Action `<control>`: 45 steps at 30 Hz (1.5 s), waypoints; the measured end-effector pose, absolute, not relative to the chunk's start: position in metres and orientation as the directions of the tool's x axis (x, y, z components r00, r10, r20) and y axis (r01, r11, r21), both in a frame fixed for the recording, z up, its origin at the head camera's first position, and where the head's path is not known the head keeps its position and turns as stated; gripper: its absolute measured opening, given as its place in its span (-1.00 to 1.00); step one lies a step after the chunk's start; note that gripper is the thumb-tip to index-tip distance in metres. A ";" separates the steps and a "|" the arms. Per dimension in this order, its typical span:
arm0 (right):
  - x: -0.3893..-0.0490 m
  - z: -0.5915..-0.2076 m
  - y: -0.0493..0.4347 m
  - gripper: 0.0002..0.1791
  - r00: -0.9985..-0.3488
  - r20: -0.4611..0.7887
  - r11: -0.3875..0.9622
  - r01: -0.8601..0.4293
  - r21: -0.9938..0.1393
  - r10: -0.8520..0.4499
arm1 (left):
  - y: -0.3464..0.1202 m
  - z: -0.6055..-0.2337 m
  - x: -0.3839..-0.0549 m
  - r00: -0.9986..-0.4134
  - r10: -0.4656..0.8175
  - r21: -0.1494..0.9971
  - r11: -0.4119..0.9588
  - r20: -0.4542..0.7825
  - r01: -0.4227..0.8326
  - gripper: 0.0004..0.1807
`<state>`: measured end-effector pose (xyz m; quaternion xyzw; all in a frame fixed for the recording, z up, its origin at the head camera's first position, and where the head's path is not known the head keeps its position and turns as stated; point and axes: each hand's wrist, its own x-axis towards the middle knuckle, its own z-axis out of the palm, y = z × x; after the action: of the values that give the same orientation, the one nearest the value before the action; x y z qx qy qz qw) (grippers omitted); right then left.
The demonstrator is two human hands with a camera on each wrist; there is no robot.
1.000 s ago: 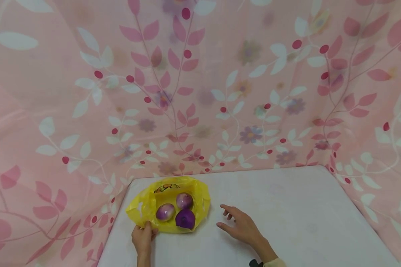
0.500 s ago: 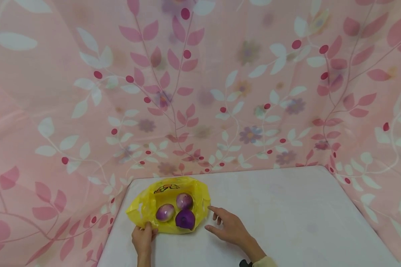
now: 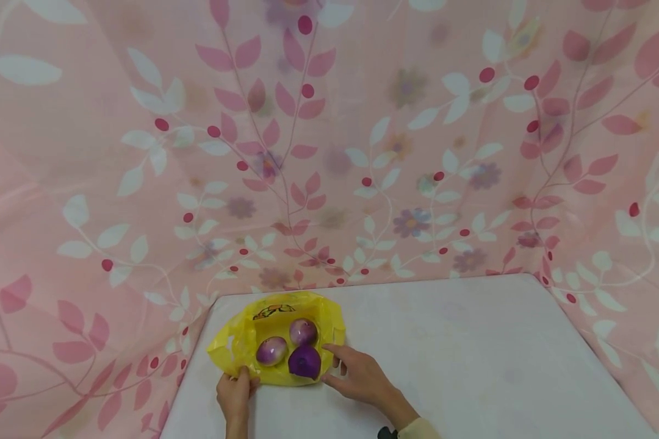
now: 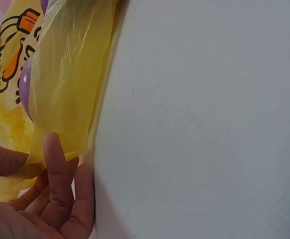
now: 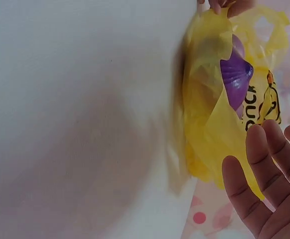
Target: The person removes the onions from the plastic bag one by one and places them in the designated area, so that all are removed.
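A yellow plastic bag [image 3: 332, 311] with a printed cartoon lies with its mouth spread on the table's left part. Inside it sit two glossy purple-and-white onions, one on the left [image 3: 271, 351] and one behind [image 3: 303, 332]. In front of them is a dark purple piece, its ribbed, pointed side [image 5: 236, 77] showing in the right wrist view. My left hand [image 3: 233, 396] pinches the bag's near left edge between thumb and fingers. At the bag's right edge is my right hand [image 3: 359, 375], thumb and fingers apart, fingertips overlapping the yellow plastic in the head view.
A white-covered table [image 3: 472, 353] stretches away to the right of the bag. Pink floral cloth [image 3: 362, 152] hangs behind it and along both sides. A dark band [image 3: 387, 433] shows at the right wrist, by a pale sleeve [image 3: 419, 428].
My right hand has moved left across the table, from apart from the bag to its right edge. The left hand and the bag have stayed put.
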<state>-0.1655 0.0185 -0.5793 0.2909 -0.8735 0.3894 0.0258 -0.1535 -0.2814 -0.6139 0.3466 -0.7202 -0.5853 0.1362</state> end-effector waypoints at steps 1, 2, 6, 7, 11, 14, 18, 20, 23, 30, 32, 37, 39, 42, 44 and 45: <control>-0.165 -0.579 0.017 -0.36 -0.830 0.265 0.526 -0.525 -0.669 -0.492 | -0.281 -0.614 -0.154 -0.723 -0.658 0.937 0.073 -0.213 -0.342 -0.63; -0.166 -0.579 0.016 -0.36 -0.829 0.261 0.523 -0.524 -0.672 -0.495 | -0.280 -0.614 -0.154 -0.724 -0.655 0.937 0.071 -0.216 -0.343 -0.63; -0.167 -0.580 0.010 -0.36 -0.830 0.239 0.525 -0.515 -0.678 -0.504 | -0.280 -0.614 -0.155 -0.716 -0.660 0.933 0.063 -0.229 -0.356 -0.63; -0.167 -0.580 0.008 -0.37 -0.831 0.235 0.526 -0.511 -0.679 -0.505 | -0.279 -0.614 -0.155 -0.718 -0.655 0.933 0.058 -0.233 -0.355 -0.62; -0.169 -0.584 0.001 -0.39 -0.834 0.216 0.515 -0.495 -0.700 -0.508 | -0.280 -0.616 -0.154 -0.713 -0.662 0.929 0.069 -0.231 -0.365 -0.64; -0.171 -0.587 -0.004 -0.39 -0.840 0.190 0.514 -0.473 -0.716 -0.508 | -0.281 -0.615 -0.154 -0.707 -0.675 0.924 0.097 -0.212 -0.369 -0.67; -0.174 -0.591 -0.009 -0.36 -0.851 0.154 0.536 -0.445 -0.718 -0.502 | -0.283 -0.614 -0.154 -0.713 -0.671 0.925 0.107 -0.203 -0.364 -0.67; -0.176 -0.594 -0.010 -0.36 -0.853 0.151 0.542 -0.444 -0.713 -0.500 | -0.283 -0.614 -0.154 -0.716 -0.667 0.925 0.106 -0.206 -0.365 -0.67; -0.178 -0.596 -0.010 -0.34 -0.853 0.150 0.554 -0.448 -0.702 -0.500 | -0.283 -0.615 -0.154 -0.715 -0.666 0.923 0.106 -0.210 -0.370 -0.67; -0.180 -0.598 -0.015 -0.31 -0.880 0.100 0.597 -0.395 -0.699 -0.465 | -0.283 -0.615 -0.154 -0.717 -0.662 0.926 0.092 -0.218 -0.366 -0.67; -0.181 -0.598 -0.018 -0.30 -0.887 0.087 0.608 -0.379 -0.698 -0.453 | -0.283 -0.615 -0.154 -0.715 -0.664 0.927 0.089 -0.217 -0.363 -0.67; -0.185 -0.602 -0.025 -0.26 -0.899 0.063 0.648 -0.358 -0.672 -0.432 | -0.283 -0.614 -0.153 -0.711 -0.669 0.926 0.089 -0.218 -0.368 -0.66; -0.186 -0.603 -0.027 -0.25 -0.904 0.048 0.662 -0.346 -0.665 -0.425 | -0.283 -0.615 -0.153 -0.711 -0.667 0.925 0.088 -0.221 -0.370 -0.66; -0.188 -0.605 -0.029 -0.22 -0.911 0.025 0.680 -0.326 -0.657 -0.411 | -0.283 -0.615 -0.153 -0.709 -0.669 0.925 0.084 -0.223 -0.371 -0.66; -0.188 -0.605 -0.030 -0.22 -0.915 0.014 0.686 -0.312 -0.658 -0.403 | -0.283 -0.615 -0.153 -0.707 -0.671 0.925 0.084 -0.223 -0.371 -0.66; -0.188 -0.606 -0.030 -0.21 -0.917 0.010 0.690 -0.306 -0.656 -0.398 | -0.283 -0.615 -0.153 -0.707 -0.671 0.925 0.084 -0.223 -0.371 -0.66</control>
<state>-0.1882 -0.0302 -0.6056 0.1919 -0.9167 0.3441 -0.0666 -0.1533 -0.2828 -0.6150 0.3596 -0.7246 -0.5731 0.1307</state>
